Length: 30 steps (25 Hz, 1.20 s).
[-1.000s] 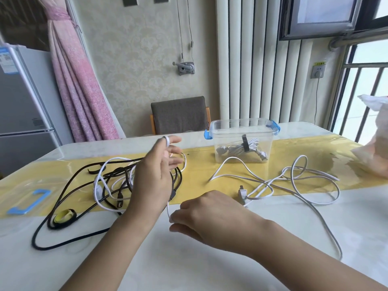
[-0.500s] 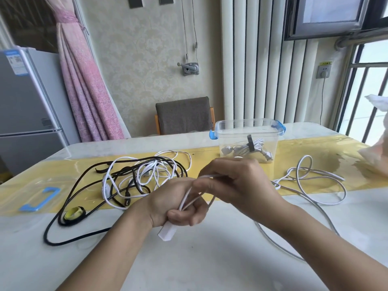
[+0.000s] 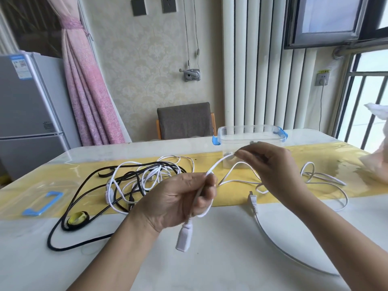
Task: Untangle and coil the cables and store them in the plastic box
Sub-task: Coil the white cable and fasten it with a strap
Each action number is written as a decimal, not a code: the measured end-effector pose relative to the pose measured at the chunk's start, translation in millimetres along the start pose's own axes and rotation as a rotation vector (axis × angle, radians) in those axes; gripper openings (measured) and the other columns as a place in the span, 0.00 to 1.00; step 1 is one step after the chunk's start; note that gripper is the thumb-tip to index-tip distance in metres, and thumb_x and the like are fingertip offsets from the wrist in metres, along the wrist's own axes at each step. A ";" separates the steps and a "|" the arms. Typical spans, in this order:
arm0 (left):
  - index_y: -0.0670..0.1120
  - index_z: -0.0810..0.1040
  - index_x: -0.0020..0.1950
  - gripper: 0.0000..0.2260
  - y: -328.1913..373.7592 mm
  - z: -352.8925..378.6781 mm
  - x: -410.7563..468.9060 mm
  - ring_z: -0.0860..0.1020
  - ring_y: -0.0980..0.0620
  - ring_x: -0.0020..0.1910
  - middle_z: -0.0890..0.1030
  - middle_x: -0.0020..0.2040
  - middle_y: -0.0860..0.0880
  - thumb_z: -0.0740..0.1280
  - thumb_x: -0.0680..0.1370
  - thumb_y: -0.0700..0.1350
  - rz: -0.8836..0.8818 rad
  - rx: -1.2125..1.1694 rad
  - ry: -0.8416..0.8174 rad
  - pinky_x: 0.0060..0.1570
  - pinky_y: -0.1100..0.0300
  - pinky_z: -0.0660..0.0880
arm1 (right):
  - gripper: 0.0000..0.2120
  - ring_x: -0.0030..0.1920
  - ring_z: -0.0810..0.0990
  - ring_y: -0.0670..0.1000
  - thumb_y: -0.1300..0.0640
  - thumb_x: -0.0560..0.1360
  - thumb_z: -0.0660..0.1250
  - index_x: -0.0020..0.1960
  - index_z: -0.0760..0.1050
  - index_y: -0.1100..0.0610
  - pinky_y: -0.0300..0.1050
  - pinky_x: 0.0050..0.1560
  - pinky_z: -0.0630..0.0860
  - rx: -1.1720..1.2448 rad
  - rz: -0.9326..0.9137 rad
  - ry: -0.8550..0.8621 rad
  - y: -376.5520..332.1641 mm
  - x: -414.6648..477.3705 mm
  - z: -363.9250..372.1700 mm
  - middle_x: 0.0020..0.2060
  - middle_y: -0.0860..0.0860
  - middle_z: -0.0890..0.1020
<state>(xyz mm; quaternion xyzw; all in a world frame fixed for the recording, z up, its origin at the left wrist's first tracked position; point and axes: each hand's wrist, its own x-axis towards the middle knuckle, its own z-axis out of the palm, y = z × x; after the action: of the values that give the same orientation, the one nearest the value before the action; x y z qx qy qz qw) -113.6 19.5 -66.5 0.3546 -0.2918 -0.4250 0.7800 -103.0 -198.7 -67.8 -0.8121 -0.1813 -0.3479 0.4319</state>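
1. A white connector (image 3: 184, 238) is hanging at 6 o'clock of the left hand (image 3: 178, 200), over the pale surface (image 3: 210, 269).
2. The left hand's grip is curling round the white cable (image 3: 218, 164), fingers folded onto it, with a short loop showing under the fingers.
3. The right hand (image 3: 275, 166), at 2 o'clock of the left, is pinching the same cable between thumb and fingertips. Its grip is narrow and closed on the cable. The stretch between the two hands is running in a shallow arc above the surface.
4. A plug (image 3: 252, 201) is lying on the surface at 3 o'clock of the left hand, its lead sweeping toward 5 o'clock.
5. Loose white loops (image 3: 315, 175) are lying on the yellow runner (image 3: 235, 196) at 3 o'clock of the right hand.
6. A tangle of black and white cables (image 3: 142, 179) is lying at 10 o'clock of the left hand. A black lead bound with a yellow strap (image 3: 77, 218) is lying at 9 o'clock.
7. A clear lid (image 3: 42, 203) with a blue clip is lying farther out at 9 o'clock.
8. The plastic box (image 3: 249, 135) is standing open at 12 o'clock of the right hand, partly hidden by it; its contents cannot be told.
9. A chair (image 3: 184, 120) and a fridge (image 3: 25, 112) are standing beyond the surface.
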 end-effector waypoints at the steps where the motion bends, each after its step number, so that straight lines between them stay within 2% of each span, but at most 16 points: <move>1: 0.35 0.73 0.58 0.14 0.4 2.3 1.7 0.79 0.50 0.42 0.79 0.49 0.40 0.49 0.83 0.37 0.047 -0.070 -0.024 0.44 0.61 0.76 | 0.06 0.32 0.73 0.39 0.55 0.74 0.69 0.42 0.83 0.57 0.29 0.34 0.65 -0.057 -0.024 -0.013 4.3 -0.8 3.4 0.29 0.41 0.77; 2: 0.35 0.72 0.58 0.13 0.7 4.4 2.9 0.77 0.50 0.42 0.78 0.49 0.40 0.50 0.83 0.36 0.088 -0.101 -0.007 0.43 0.61 0.74 | 0.08 0.32 0.73 0.38 0.53 0.75 0.68 0.43 0.82 0.56 0.29 0.34 0.65 -0.109 -0.059 -0.038 7.4 -3.1 8.2 0.28 0.39 0.75; 4: 0.36 0.73 0.56 0.10 2.2 6.8 4.7 0.69 0.54 0.32 0.77 0.43 0.43 0.54 0.81 0.35 0.151 -0.129 0.027 0.32 0.63 0.66 | 0.11 0.31 0.72 0.39 0.50 0.75 0.64 0.43 0.82 0.55 0.31 0.33 0.64 -0.180 -0.126 -0.125 10.5 -9.3 19.3 0.27 0.37 0.71; 6: 0.35 0.73 0.59 0.10 4.4 6.0 4.6 0.63 0.55 0.28 0.76 0.38 0.45 0.56 0.81 0.35 0.196 -0.239 0.037 0.28 0.62 0.60 | 0.13 0.29 0.68 0.42 0.48 0.75 0.61 0.46 0.82 0.53 0.37 0.32 0.64 -0.216 -0.171 -0.221 10.3 -15.5 29.4 0.27 0.37 0.68; 8: 0.34 0.73 0.61 0.12 9.1 6.2 5.7 0.61 0.57 0.25 0.74 0.36 0.47 0.58 0.80 0.36 0.260 -0.312 0.101 0.24 0.62 0.60 | 0.15 0.31 0.66 0.45 0.47 0.76 0.58 0.52 0.81 0.50 0.42 0.32 0.66 -0.240 -0.182 -0.315 6.8 -21.2 37.0 0.27 0.37 0.66; 9: 0.35 0.75 0.60 0.12 10.0 6.8 7.3 0.62 0.58 0.23 0.74 0.35 0.48 0.58 0.79 0.37 0.312 -0.298 0.206 0.22 0.64 0.61 | 0.16 0.32 0.66 0.45 0.47 0.76 0.56 0.54 0.80 0.48 0.44 0.33 0.68 -0.258 -0.184 -0.370 4.3 -24.1 39.9 0.28 0.38 0.67; 11: 0.38 0.77 0.58 0.13 7.9 5.4 10.4 0.62 0.60 0.21 0.73 0.33 0.52 0.56 0.79 0.39 0.463 -0.070 0.508 0.19 0.70 0.59 | 0.17 0.33 0.69 0.51 0.47 0.76 0.54 0.55 0.78 0.49 0.47 0.34 0.71 -0.310 -0.218 -0.476 -1.6 -29.9 44.3 0.31 0.43 0.71; 12: 0.39 0.76 0.58 0.13 6.0 4.3 11.5 0.62 0.60 0.21 0.74 0.33 0.52 0.55 0.80 0.39 0.526 0.054 0.596 0.20 0.70 0.59 | 0.16 0.35 0.72 0.54 0.47 0.77 0.54 0.55 0.77 0.50 0.49 0.36 0.72 -0.341 -0.249 -0.515 -4.4 -31.9 45.7 0.33 0.46 0.74; 14: 0.38 0.76 0.58 0.13 3.7 4.4 15.0 0.65 0.59 0.23 0.75 0.35 0.51 0.54 0.80 0.37 0.615 0.158 0.680 0.22 0.70 0.61 | 0.14 0.38 0.73 0.57 0.49 0.79 0.54 0.55 0.75 0.51 0.51 0.37 0.72 -0.379 -0.285 -0.564 -8.5 -34.2 46.4 0.36 0.51 0.76; 17: 0.39 0.75 0.58 0.12 4.0 0.0 15.2 0.69 0.57 0.26 0.76 0.37 0.49 0.53 0.81 0.34 0.701 0.226 0.787 0.26 0.67 0.67 | 0.09 0.40 0.71 0.57 0.52 0.81 0.56 0.55 0.73 0.51 0.47 0.35 0.62 -0.407 -0.292 -0.632 -12.6 -38.6 48.5 0.38 0.52 0.76; 18: 0.41 0.75 0.58 0.13 2.8 -3.5 14.0 0.70 0.56 0.27 0.76 0.37 0.49 0.53 0.81 0.34 0.724 0.363 0.842 0.28 0.66 0.68 | 0.09 0.41 0.72 0.58 0.52 0.81 0.55 0.56 0.72 0.51 0.47 0.35 0.60 -0.420 -0.295 -0.651 -14.4 -39.9 49.3 0.39 0.52 0.77; 20: 0.48 0.75 0.57 0.13 -3.1 -12.5 11.3 0.71 0.55 0.29 0.77 0.36 0.52 0.53 0.82 0.38 0.752 0.901 0.980 0.31 0.65 0.70 | 0.09 0.41 0.73 0.58 0.51 0.81 0.55 0.58 0.72 0.49 0.46 0.35 0.60 -0.428 -0.321 -0.649 -16.3 -41.7 50.7 0.41 0.52 0.79; 22: 0.49 0.72 0.58 0.12 -8.4 -21.3 8.8 0.72 0.56 0.30 0.77 0.37 0.52 0.51 0.82 0.44 0.733 1.388 0.999 0.34 0.67 0.71 | 0.12 0.41 0.74 0.58 0.49 0.80 0.54 0.58 0.74 0.47 0.46 0.34 0.62 -0.390 -0.362 -0.620 -17.4 -41.4 49.8 0.41 0.51 0.80; 24: 0.47 0.72 0.57 0.11 -9.2 -27.6 5.6 0.73 0.56 0.31 0.77 0.38 0.51 0.51 0.82 0.44 0.621 1.601 0.960 0.35 0.69 0.70 | 0.13 0.38 0.76 0.56 0.48 0.78 0.55 0.55 0.77 0.49 0.44 0.32 0.64 -0.348 -0.439 -0.608 -19.9 -40.2 46.6 0.39 0.50 0.82; 27: 0.48 0.72 0.53 0.11 -9.2 -33.6 2.0 0.73 0.57 0.29 0.76 0.39 0.54 0.51 0.82 0.45 0.332 1.678 0.875 0.35 0.63 0.72 | 0.09 0.29 0.70 0.51 0.50 0.76 0.61 0.43 0.79 0.51 0.40 0.28 0.60 -0.354 -0.540 -0.593 -25.8 -39.2 43.2 0.30 0.47 0.77; 30: 0.50 0.74 0.54 0.11 -9.9 -31.9 0.3 0.72 0.57 0.28 0.77 0.35 0.55 0.53 0.82 0.44 0.149 1.601 0.803 0.37 0.56 0.74 | 0.08 0.28 0.67 0.50 0.51 0.76 0.64 0.40 0.78 0.51 0.38 0.26 0.63 -0.322 -0.544 -0.538 -28.3 -34.4 35.7 0.28 0.46 0.73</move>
<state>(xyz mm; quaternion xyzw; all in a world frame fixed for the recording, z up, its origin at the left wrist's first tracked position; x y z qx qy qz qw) -93.8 25.1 -92.8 0.8942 -0.2282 0.1135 0.3679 -129.0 -153.0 -90.1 -0.8538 -0.4390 -0.2486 0.1288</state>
